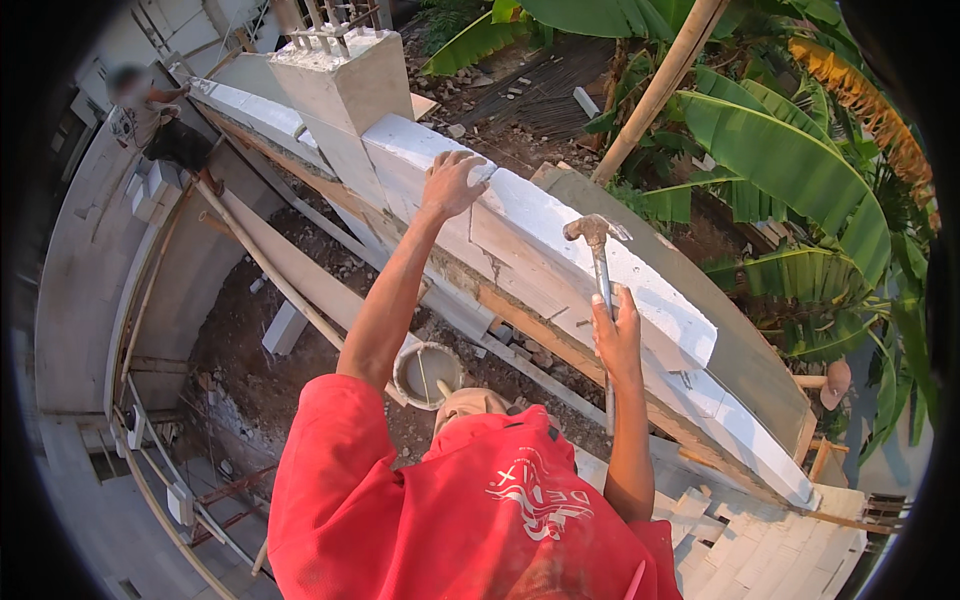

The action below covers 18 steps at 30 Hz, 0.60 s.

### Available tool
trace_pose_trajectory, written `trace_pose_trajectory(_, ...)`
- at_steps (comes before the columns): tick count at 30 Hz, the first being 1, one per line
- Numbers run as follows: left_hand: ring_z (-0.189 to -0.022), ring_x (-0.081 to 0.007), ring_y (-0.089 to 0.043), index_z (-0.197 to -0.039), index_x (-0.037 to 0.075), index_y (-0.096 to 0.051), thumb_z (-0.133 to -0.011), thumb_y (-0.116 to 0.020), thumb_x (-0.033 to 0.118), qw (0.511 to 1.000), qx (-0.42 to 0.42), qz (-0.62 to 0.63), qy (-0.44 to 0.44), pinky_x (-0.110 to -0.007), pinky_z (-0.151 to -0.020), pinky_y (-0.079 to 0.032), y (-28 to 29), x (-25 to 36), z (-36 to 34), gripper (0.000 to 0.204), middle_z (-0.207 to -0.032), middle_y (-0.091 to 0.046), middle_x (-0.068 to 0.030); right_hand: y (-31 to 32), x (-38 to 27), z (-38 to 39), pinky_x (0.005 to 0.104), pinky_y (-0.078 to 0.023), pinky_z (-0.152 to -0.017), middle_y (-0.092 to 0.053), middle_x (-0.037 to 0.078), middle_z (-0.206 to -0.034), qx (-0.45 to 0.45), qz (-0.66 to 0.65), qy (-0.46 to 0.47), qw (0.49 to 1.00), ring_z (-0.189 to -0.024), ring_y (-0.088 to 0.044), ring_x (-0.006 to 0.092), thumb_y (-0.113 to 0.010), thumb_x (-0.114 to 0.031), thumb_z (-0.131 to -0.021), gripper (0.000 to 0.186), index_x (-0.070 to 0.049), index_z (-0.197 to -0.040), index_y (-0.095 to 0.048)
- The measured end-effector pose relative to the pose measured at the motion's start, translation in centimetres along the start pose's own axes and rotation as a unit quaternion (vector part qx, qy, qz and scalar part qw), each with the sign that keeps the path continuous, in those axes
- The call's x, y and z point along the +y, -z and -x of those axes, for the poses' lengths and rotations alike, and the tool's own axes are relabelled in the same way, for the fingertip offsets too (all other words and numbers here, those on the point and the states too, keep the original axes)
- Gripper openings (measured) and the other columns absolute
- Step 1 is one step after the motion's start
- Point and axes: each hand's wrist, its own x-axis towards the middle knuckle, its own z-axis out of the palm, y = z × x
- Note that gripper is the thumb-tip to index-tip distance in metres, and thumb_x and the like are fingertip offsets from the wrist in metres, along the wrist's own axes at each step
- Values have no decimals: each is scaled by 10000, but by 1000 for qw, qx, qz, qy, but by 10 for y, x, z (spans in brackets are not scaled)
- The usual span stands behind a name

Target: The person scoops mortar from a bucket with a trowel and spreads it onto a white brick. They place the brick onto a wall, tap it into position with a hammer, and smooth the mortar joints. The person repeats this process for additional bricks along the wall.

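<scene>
1. While the left hand (455,188) rests on the upper edge of the white block wall (535,228), the right hand (618,338) holds a claw hammer (601,268) upright in front of the same wall, farther to the right.

2. Claw hammer: head uppermost, brownish and crusted in look; shaft slender, silvery and straight, its lower end showing below the fist.

3. Fingers, right: closed around the shaft, the thumb lying along it. Fingers, left: bent over the block edge and close together — whether they pinch anything cannot be told.

4. White block wall: bright, chalky top face in sunlight; paler pinkish side face with dark, rough marks; it meets a grey concrete column (350,95), from whose top reinforcing bars (325,28) project.

5. Container: a round bucket (398,372), below the wall and near the left forearm, bears a thin handle across its mouth. Its contents appear grey and smooth — the substance cannot be told.

6. Upper left: a co-worker (150,115) stands beside the wall's far end.
</scene>
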Motion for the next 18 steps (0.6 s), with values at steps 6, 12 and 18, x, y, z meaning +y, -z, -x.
trace_pose_trajectory(6,-1515,-458,-185,-1532,294,-455,-617,-904,591,978,-187,-61,63,-729,-1144,-249,-8,-33,-53,1062,-1663,-246,-120,-27,-41,-49,406,-465,-623,-572,140,-665,2,65,112,992,-612,-596,253,-561,-352,-1025,459,29,-1280,-580)
trace_pose_trajectory(12,-1508,-461,-200,-1538,291,-442,-585,-929,575,982,-178,-37,54,-737,-1136,-261,-13,-41,-57,1108,-1667,-232,-120,-75,-49,-75,526,-516,-702,-681,267,-776,-52,214,78,972,-802,-697,442,-548,-270,-1033,390,13,-1299,-580)
trace_pose_trajectory(18,-1495,-476,-215,-1527,286,-462,-571,-929,582,984,-169,-42,44,-746,-1131,-262,-21,-52,-58,1105,-1661,-241,-140,-95,-30,-89,555,-526,-756,-694,289,-829,-78,264,46,960,-874,-690,479,-562,-241,-1012,374,8,-1290,-578)
